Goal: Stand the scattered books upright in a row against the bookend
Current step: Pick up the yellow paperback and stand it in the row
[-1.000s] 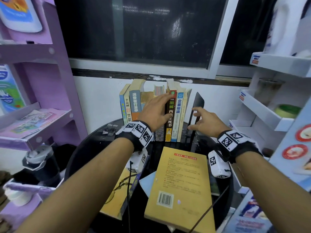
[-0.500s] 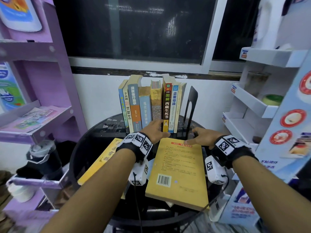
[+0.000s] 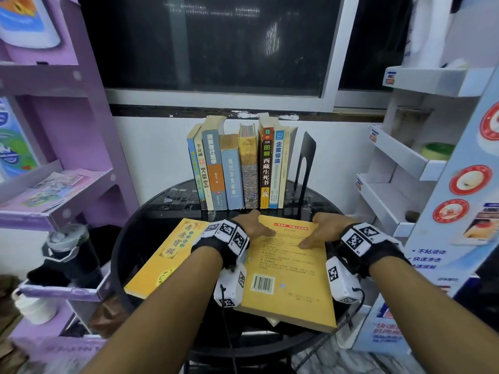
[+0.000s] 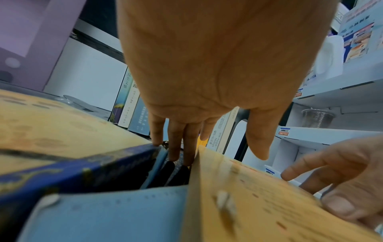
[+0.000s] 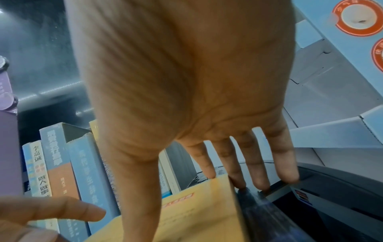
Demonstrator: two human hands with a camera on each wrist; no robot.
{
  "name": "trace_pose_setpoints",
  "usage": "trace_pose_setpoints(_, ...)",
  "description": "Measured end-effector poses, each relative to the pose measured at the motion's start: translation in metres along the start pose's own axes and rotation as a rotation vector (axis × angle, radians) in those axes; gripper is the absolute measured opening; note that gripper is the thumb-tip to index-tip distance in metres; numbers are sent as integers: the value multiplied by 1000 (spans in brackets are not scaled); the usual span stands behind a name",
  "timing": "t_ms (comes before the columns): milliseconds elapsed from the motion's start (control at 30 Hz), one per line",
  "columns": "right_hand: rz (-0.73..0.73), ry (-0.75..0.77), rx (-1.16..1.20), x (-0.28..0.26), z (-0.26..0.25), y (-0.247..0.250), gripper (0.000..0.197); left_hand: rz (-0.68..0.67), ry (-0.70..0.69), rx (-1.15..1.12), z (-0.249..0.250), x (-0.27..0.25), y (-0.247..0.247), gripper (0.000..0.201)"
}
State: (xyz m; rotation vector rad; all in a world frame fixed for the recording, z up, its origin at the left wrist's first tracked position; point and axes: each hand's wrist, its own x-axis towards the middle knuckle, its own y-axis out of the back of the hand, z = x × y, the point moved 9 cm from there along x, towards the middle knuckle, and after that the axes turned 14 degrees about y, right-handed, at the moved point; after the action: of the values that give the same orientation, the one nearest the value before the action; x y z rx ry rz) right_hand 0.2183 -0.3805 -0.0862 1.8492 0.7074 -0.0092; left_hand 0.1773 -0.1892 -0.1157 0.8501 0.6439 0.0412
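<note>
Several books stand upright in a row at the back of the round black table, with the black bookend at their right end. A yellow book lies flat in front, barcode side up. My left hand is at its far left edge, fingers straight down beside the edge, thumb above the cover. My right hand is at the far right edge, thumb lying on the cover, fingers straight past the edge. A second yellow book lies flat to the left.
A purple shelf unit stands close on the left with a black flask below it. A white display rack stands close on the right. A light blue book lies under the flat yellow ones.
Both hands came back from the standing row and the bookend and dropped onto the far edges of the flat yellow book. The row now stands without my hands on it.
</note>
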Motion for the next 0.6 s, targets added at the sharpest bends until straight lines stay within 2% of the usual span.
trace_pose_setpoints(167,69,0,-41,3,-1,4,64,-44,-21,-45,2,-1,-5,67)
trace_pose_setpoints(267,105,-4,-36,2,-3,5,56,-36,-39,-53,2,-3,0,67)
trace_pose_setpoints(400,121,6,8,0,-8,6,50,5,-60,-48,3,-10,6,76)
trace_pose_setpoints(600,138,25,44,-1,-17,12,56,88,-101,-9,9,-15,18,84)
